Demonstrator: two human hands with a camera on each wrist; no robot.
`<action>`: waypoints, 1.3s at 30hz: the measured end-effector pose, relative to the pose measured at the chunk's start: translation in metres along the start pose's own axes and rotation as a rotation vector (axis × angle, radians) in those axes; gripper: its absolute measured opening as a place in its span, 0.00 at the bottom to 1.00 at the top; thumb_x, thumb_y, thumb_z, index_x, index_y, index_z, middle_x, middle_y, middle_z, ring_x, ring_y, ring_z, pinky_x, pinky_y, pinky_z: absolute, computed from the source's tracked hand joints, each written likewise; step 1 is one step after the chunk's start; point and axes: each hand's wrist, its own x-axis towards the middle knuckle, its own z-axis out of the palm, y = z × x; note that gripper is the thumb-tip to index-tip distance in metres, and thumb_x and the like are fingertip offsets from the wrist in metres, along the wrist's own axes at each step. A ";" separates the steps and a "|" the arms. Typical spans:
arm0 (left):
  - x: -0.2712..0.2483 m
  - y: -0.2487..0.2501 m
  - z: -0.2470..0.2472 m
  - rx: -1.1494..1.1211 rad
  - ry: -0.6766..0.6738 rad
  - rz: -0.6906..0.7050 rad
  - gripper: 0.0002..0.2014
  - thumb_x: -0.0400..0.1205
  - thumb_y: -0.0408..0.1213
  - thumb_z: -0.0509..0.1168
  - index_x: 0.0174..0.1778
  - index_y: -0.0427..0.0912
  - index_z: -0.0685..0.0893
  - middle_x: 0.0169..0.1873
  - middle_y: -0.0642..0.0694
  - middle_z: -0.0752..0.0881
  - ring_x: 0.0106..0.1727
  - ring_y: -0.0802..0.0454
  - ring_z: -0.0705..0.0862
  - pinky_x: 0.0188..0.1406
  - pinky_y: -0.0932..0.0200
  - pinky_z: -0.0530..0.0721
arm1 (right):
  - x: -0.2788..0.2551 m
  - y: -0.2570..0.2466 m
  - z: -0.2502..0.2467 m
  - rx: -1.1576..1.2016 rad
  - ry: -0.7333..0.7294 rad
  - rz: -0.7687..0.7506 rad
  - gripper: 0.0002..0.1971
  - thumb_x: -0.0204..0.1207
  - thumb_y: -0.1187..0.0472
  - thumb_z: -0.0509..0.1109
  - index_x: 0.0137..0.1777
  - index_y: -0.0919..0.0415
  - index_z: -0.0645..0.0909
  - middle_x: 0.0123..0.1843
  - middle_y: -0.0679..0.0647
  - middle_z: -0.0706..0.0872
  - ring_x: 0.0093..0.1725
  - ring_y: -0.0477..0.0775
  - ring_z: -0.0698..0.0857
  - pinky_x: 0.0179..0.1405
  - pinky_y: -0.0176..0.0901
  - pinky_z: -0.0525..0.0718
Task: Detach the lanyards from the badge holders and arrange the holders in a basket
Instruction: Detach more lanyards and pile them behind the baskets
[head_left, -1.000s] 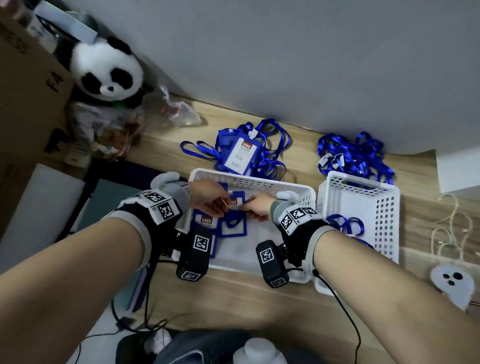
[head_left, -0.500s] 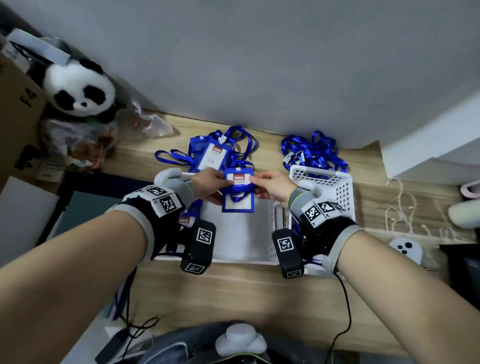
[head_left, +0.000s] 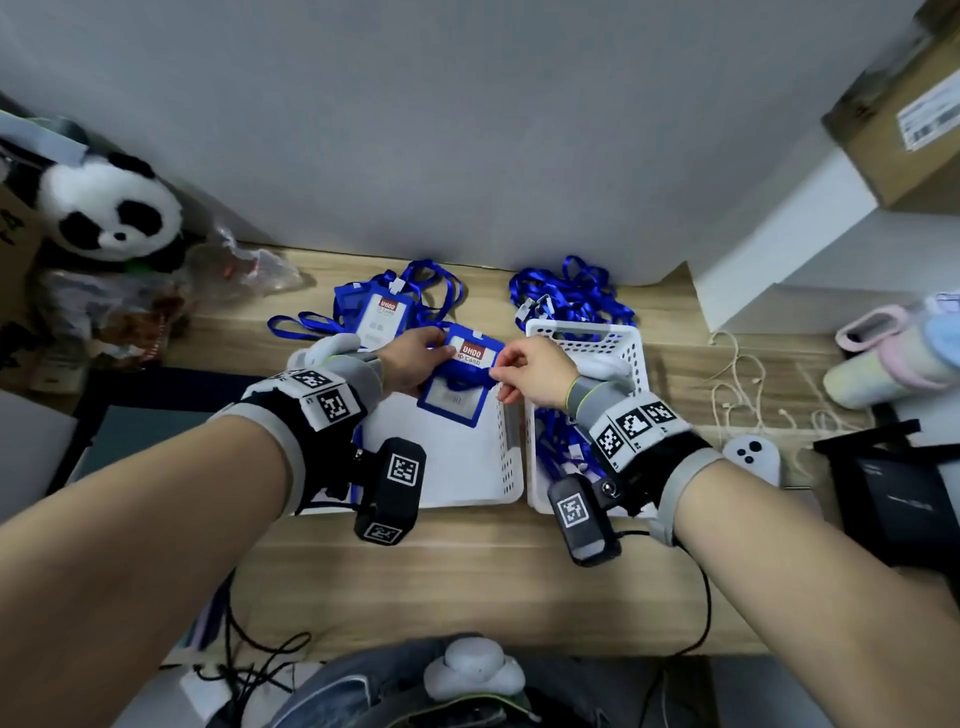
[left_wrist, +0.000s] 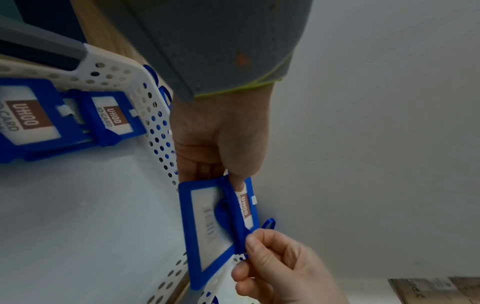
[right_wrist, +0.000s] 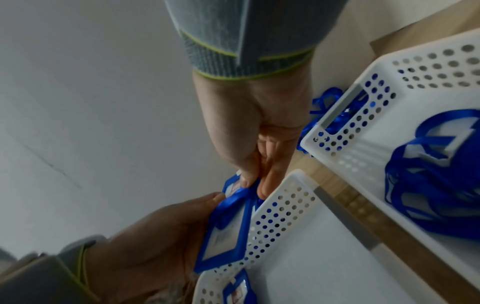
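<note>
Blue rigid plastic frames the badge holder (head_left: 457, 382) you hold up over the far edge of the white perforated basket on the left (head_left: 506, 467). Your left hand (head_left: 410, 361) pinches its left edge, thumb on the front face, so that grip is closed on the holder. Your right hand (head_left: 530, 371) pinches the blue satin lanyard ribbon (left_wrist: 231, 207) where it crosses the holder's right edge, and that grip is closed on the ribbon.

Expect the holder to be light and stiff, with a smooth clear window that looks slippery; keep your hold on the thick frame, not on the window. The ribbon is soft and slick and will likely slide through a loose pinch, so take it close to the white clip tab (left_wrist: 254, 200) at the holder's top, where the pull counts. The tab looks thin; a sideways wrench could snap it.

Below your left wrist, two more blue badge holders (left_wrist: 52, 121) already lie flat in that basket. Just beside it on the right, the second white perforated basket (head_left: 636, 358) holds loose blue lanyards (right_wrist: 426, 176).

Farther off on the wooden surface (head_left: 467, 582), another holder with its lanyard attached (head_left: 382, 312) waits, and a heap of blue lanyards (head_left: 571, 293) lies against the wall.
</note>
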 end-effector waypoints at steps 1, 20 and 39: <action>0.000 0.000 -0.001 -0.014 0.008 0.000 0.18 0.86 0.40 0.57 0.72 0.40 0.69 0.66 0.38 0.76 0.56 0.44 0.80 0.45 0.51 0.82 | 0.000 0.001 -0.001 0.073 0.016 0.021 0.08 0.80 0.68 0.64 0.39 0.62 0.75 0.32 0.57 0.82 0.27 0.47 0.84 0.30 0.35 0.85; -0.002 -0.008 -0.023 0.161 0.028 0.131 0.17 0.78 0.37 0.69 0.64 0.44 0.81 0.56 0.41 0.83 0.46 0.50 0.83 0.32 0.68 0.85 | -0.001 -0.015 -0.055 0.967 0.295 0.103 0.14 0.86 0.63 0.55 0.35 0.56 0.66 0.16 0.46 0.67 0.13 0.44 0.66 0.15 0.31 0.70; -0.020 0.015 -0.047 -0.305 -0.408 0.153 0.15 0.70 0.35 0.69 0.53 0.48 0.88 0.49 0.44 0.89 0.46 0.50 0.87 0.51 0.55 0.86 | -0.019 -0.047 -0.009 0.620 -0.442 0.043 0.33 0.82 0.37 0.38 0.75 0.54 0.70 0.58 0.52 0.88 0.51 0.47 0.87 0.46 0.36 0.84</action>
